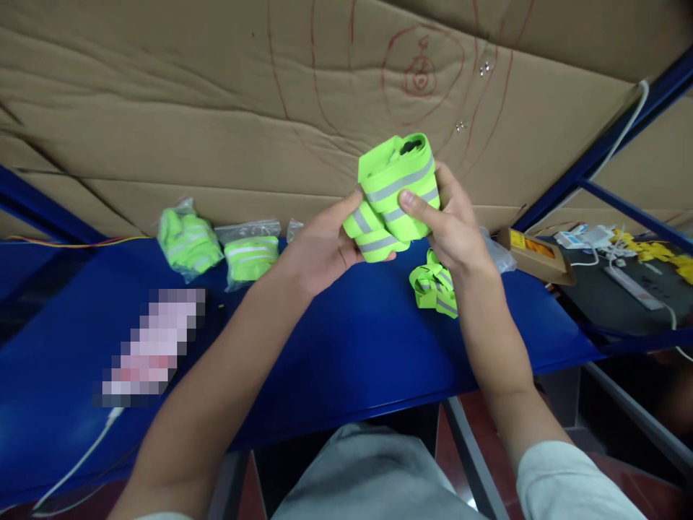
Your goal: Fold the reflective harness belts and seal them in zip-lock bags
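Both hands hold up a folded bundle of neon-green reflective strap (401,189) with grey stripes, above the blue table. My left hand (328,242) grips its lower left side, the thumb at the edge and other fingers partly hidden beneath. On the right, my right hand (452,220) clasps the bundle with its thumb pressed across the front; its other fingers are behind. A small dark piece shows inside the top fold. Below my right wrist, a loose tangle of similar green strap (434,289) lies on the table, partly covered by the forearm.
Two clear bags of green strap, one crumpled (189,242) and one flat (252,258), lie at the back left. A pixelated phone-like object (154,347) with a white cable is at left. An open cardboard box (533,254) stands right. Cardboard (162,130) walls the back.
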`<state>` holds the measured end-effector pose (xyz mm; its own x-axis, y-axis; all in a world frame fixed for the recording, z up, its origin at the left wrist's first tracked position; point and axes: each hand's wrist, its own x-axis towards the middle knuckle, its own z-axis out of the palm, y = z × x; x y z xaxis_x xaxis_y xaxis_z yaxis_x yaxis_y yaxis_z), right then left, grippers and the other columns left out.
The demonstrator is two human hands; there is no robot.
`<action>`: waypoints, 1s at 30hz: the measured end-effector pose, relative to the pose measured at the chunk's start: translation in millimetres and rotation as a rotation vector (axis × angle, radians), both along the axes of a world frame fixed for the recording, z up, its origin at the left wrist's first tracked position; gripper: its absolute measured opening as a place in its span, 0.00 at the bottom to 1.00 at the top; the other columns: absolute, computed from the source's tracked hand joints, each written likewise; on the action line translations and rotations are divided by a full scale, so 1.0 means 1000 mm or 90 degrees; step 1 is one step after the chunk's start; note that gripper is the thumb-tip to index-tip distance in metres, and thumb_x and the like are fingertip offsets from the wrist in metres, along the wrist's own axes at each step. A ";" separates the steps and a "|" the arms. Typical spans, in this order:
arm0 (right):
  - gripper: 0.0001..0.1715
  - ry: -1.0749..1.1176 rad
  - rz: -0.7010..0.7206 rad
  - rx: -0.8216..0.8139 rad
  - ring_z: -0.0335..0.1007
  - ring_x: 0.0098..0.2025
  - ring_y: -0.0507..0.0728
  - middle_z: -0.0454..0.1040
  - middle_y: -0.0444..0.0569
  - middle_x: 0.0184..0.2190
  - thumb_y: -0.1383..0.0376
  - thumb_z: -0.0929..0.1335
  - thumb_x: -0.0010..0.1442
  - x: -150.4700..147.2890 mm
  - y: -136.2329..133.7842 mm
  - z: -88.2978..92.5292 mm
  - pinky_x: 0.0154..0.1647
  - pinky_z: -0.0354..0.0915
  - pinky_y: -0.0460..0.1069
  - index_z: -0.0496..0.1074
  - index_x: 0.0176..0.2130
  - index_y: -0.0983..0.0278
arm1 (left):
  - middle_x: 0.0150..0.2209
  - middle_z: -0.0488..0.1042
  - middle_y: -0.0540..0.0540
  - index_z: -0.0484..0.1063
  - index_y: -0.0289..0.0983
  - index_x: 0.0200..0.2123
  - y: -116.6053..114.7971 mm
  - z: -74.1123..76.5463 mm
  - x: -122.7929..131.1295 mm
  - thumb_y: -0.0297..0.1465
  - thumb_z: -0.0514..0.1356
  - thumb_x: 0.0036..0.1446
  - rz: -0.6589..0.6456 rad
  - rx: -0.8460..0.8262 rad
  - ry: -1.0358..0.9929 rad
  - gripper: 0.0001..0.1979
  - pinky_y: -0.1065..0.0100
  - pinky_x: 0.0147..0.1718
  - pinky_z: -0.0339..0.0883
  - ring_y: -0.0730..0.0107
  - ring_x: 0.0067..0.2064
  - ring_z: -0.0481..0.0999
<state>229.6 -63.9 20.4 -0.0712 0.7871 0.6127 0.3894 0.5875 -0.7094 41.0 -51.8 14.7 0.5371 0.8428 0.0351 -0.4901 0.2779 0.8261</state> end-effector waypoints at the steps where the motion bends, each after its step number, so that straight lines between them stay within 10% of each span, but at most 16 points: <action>1: 0.30 -0.016 -0.013 0.028 0.77 0.53 0.59 0.78 0.48 0.52 0.42 0.69 0.64 -0.001 -0.001 0.000 0.55 0.76 0.56 0.66 0.55 0.57 | 0.47 0.83 0.41 0.78 0.38 0.50 0.000 0.002 -0.002 0.40 0.55 0.71 0.001 -0.009 -0.001 0.16 0.53 0.47 0.82 0.51 0.51 0.83; 8: 0.23 -0.164 -0.192 0.229 0.69 0.63 0.63 0.73 0.55 0.59 0.58 0.68 0.69 -0.036 -0.013 -0.019 0.68 0.66 0.60 0.63 0.60 0.60 | 0.49 0.81 0.41 0.77 0.39 0.50 -0.019 0.017 0.007 0.50 0.46 0.72 0.029 -0.007 -0.072 0.27 0.53 0.57 0.75 0.51 0.61 0.76; 14: 0.23 -0.222 -0.248 0.152 0.59 0.72 0.61 0.65 0.50 0.69 0.62 0.55 0.76 -0.067 -0.026 -0.034 0.75 0.55 0.62 0.61 0.66 0.54 | 0.50 0.80 0.47 0.76 0.38 0.45 -0.040 0.004 0.028 0.32 0.58 0.70 0.174 0.129 -0.102 0.07 0.63 0.61 0.70 0.60 0.65 0.73; 21: 0.51 -0.301 0.082 0.137 0.25 0.81 0.58 0.41 0.54 0.79 0.75 0.62 0.60 -0.070 -0.029 -0.029 0.80 0.39 0.62 0.42 0.76 0.63 | 0.45 0.81 0.49 0.76 0.38 0.39 -0.023 0.002 0.016 0.33 0.67 0.63 0.341 0.089 -0.086 0.05 0.62 0.60 0.71 0.58 0.62 0.75; 27: 0.27 -0.092 0.274 -0.104 0.68 0.68 0.59 0.69 0.50 0.68 0.53 0.60 0.73 -0.004 0.010 -0.010 0.67 0.68 0.57 0.66 0.67 0.56 | 0.45 0.82 0.48 0.74 0.40 0.45 0.006 0.000 0.003 0.38 0.66 0.64 0.379 0.088 -0.071 0.10 0.62 0.50 0.77 0.58 0.57 0.78; 30: 0.29 -0.205 -0.128 -0.287 0.80 0.54 0.63 0.80 0.57 0.55 0.49 0.58 0.75 0.049 0.035 -0.015 0.56 0.74 0.57 0.73 0.59 0.62 | 0.46 0.82 0.48 0.75 0.41 0.44 0.015 -0.005 -0.001 0.38 0.67 0.62 0.387 0.095 -0.039 0.10 0.60 0.48 0.80 0.58 0.55 0.79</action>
<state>278.6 -29.1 5.2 -0.0212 0.9821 0.1871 0.6994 0.1483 -0.6992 40.0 -36.5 10.2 -0.0432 0.9804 0.1921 -0.5720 -0.1820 0.7998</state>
